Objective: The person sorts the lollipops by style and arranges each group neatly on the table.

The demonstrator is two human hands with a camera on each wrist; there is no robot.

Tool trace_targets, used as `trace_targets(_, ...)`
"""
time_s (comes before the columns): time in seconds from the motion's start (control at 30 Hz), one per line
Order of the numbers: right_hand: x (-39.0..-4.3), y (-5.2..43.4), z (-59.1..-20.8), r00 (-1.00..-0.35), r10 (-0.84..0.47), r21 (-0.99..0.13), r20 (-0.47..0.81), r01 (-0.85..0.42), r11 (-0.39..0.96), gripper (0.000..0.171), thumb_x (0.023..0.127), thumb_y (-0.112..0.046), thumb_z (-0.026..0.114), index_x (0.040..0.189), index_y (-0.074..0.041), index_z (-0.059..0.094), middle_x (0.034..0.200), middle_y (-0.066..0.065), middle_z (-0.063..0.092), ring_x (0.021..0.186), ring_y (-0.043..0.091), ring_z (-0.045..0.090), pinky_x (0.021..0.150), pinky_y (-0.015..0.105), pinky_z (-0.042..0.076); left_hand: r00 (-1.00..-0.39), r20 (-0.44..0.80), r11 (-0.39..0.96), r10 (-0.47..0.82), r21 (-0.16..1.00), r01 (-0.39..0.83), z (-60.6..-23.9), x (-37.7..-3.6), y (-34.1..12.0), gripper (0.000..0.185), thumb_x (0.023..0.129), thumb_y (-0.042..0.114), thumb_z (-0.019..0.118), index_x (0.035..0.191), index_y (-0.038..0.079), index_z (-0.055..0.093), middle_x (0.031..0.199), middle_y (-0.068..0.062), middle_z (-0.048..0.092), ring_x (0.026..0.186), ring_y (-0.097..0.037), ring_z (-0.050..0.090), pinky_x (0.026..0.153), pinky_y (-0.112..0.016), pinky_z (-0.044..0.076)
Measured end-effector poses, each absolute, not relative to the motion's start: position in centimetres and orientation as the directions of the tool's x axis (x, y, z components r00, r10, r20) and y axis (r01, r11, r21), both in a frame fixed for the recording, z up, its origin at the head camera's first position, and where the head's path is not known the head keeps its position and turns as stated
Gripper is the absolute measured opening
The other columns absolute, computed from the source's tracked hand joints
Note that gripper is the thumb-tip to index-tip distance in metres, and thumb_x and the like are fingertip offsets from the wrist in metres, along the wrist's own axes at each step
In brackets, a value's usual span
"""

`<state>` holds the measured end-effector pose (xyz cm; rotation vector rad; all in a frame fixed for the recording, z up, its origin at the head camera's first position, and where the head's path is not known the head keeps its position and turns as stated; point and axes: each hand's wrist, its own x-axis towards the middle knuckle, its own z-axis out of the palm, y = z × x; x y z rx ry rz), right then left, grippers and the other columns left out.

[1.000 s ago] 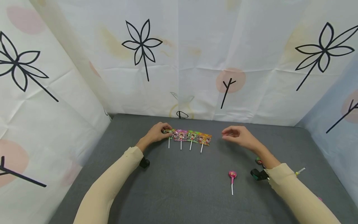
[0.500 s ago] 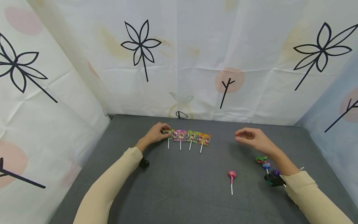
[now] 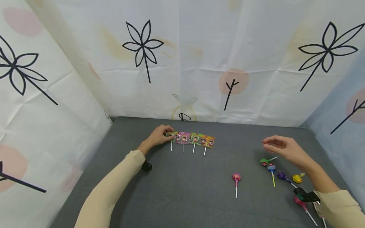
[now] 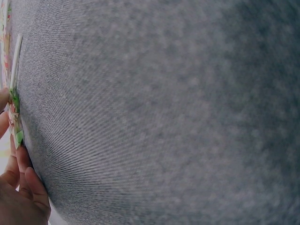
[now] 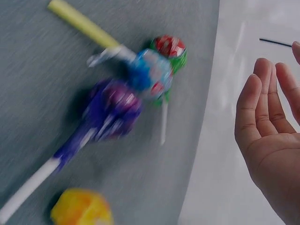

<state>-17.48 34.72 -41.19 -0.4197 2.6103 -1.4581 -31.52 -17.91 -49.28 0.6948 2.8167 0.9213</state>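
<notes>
the left hand (image 3: 157,136) pinches the flat green lollipop (image 4: 15,115) at the left end of the row (image 3: 195,139). the right hand (image 3: 288,150), its fingers relaxed, is above the table (image 3: 185,183) near a red-green lollipop (image 3: 264,162).

On the tabletop (image 3: 185,183), a row of 4 lollipops (image 3: 188,138) lies far, left hand (image 3: 159,135) at its left end. Nearer and right, 1 lone lollipop (image 3: 236,178); farther right, scattered lollipops (image 3: 281,175), nearer than the right hand (image 3: 285,148).

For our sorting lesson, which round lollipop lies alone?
The pink lollipop nearest the row of flat lollipops; the other round ones cluster near the right arm.
</notes>
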Motion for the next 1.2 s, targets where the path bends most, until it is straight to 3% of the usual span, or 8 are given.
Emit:
trace_targets(0.17, -16.4, 35.9, -41.5, -0.964, -0.266, -0.814, 0.021, -0.171, 0.555, 0.028, 0.103, -0.015, 0.063, 0.124, 0.004, 0.063, 0.111, -0.001, 0.071, 0.096, 0.011, 0.069, 0.078, 0.026, 0.056, -0.891, 0.056, 0.716, 0.450, 0.573, 0.398, -49.2, -31.4, -18.0, 0.028, 0.097, 0.025, 0.074, 0.119, 0.009, 0.070, 0.112, -0.009, 0.064, 0.101, -0.028, 0.059, 0.090, -0.047, 0.048)
trace_targets(0.47, -15.0, 36.1, -42.5, -0.964, -0.267, -0.825, -0.003, -0.149, 0.546, 0.034, 0.104, -0.015, 0.062, 0.128, 0.009, 0.060, 0.118, 0.014, 0.069, 0.098, 0.018, 0.070, 0.077, 0.029, 0.057, -0.888, 0.067, 0.712, 0.455, 0.572, 0.408, -49.2, -31.2, -18.0, 0.027, 0.097, 0.025, 0.073, 0.118, 0.008, 0.070, 0.112, -0.010, 0.063, 0.101, -0.028, 0.059, 0.090, -0.047, 0.048)
trace_targets(0.87, -12.7, 34.5, -43.2, -0.957, -0.282, -0.881, 0.070, -0.192, 0.433, 0.035, 0.101, -0.004, 0.063, 0.134, 0.005, 0.055, 0.121, 0.005, 0.068, 0.104, 0.009, 0.067, 0.081, 0.022, 0.054, -0.890, 0.053, 0.709, 0.453, 0.584, 0.396, -49.3, -31.4, -17.8, 0.028, 0.097, 0.026, 0.073, 0.120, 0.010, 0.070, 0.114, -0.010, 0.062, 0.102, -0.029, 0.058, 0.091, -0.047, 0.048)
trace_targets(1.2, -11.3, 31.3, -44.5, -0.911, -0.364, -0.896, 0.194, -0.316, 0.313, 0.053, 0.092, 0.011, 0.068, 0.141, 0.009, 0.047, 0.133, -0.003, 0.059, 0.114, 0.011, 0.062, 0.085, 0.024, 0.054, -0.893, 0.049, 0.719, 0.447, 0.574, 0.392, -49.2, -31.3, -17.9, 0.028, 0.097, 0.026, 0.073, 0.119, 0.010, 0.069, 0.114, -0.011, 0.061, 0.102, -0.030, 0.058, 0.091, -0.048, 0.048)
